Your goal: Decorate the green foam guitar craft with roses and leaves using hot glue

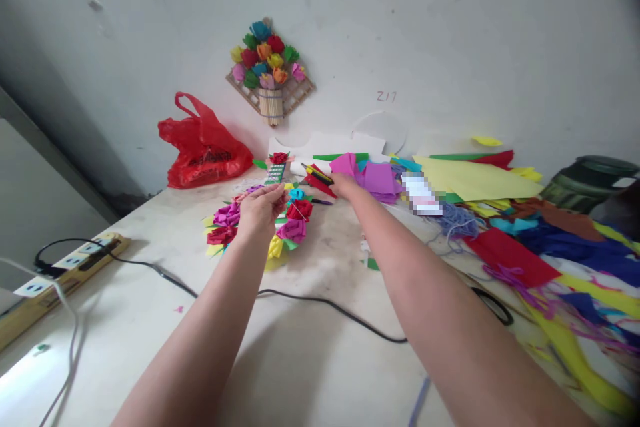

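Observation:
My left hand (263, 205) is closed in a pinch above a ring of crepe-paper flowers (293, 230) in pink, red, yellow and blue. A thin pale strand shows by its fingertips; what the pinch holds is too small to make out. Farther right, my right hand (344, 185) reaches to the end of a slim yellow-and-black tool (315, 173), which lies over red paper (320, 185). Its fingers are partly hidden, so whether they grip the tool is unclear. A dark pen (321, 201) lies between the hands.
A red plastic bag (205, 150) stands at the back left, and a power strip (75, 260) lies along the left edge. A black cable (330, 307) crosses the table. Coloured paper (475, 177), blue yarn (455, 221) and a blurred-out phone (421, 195) spread rightward. A flower decoration (270, 73) hangs on the wall.

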`<state>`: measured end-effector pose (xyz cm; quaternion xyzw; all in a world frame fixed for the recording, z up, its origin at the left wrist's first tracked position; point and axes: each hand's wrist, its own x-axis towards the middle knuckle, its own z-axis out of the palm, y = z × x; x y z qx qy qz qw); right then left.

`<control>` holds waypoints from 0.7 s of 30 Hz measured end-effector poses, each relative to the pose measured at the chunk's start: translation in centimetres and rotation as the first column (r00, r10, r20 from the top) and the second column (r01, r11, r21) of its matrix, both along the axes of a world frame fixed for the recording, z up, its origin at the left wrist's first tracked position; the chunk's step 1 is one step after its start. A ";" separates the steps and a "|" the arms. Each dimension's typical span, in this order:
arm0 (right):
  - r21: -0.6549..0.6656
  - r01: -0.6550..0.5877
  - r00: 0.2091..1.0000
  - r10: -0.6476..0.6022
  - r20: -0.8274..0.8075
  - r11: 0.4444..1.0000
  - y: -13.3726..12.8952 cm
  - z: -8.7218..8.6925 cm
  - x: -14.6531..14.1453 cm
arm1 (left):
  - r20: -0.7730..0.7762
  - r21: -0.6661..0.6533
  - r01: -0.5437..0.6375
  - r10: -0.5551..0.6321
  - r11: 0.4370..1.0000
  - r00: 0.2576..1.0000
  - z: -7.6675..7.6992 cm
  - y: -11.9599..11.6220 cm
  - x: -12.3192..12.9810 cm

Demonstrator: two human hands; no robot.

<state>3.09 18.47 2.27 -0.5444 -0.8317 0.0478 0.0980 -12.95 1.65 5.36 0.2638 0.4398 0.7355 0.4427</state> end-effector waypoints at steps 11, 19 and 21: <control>0.016 -0.002 0.994 0.000 0.106 1.000 -0.4 0.6 1.0 | -0.008 -0.016 0.007 -0.007 1.000 1.000 0.0 -0.2 0.4; 0.038 -0.006 0.957 -0.005 0.289 0.999 -1.6 0.7 0.1 | -0.030 -0.011 0.010 -0.010 1.000 1.000 -0.2 0.1 0.1; 0.048 -0.004 0.955 -0.010 0.298 0.999 -1.7 0.4 -0.1 | -0.038 -0.003 0.023 -0.023 1.000 0.999 -0.3 0.1 0.1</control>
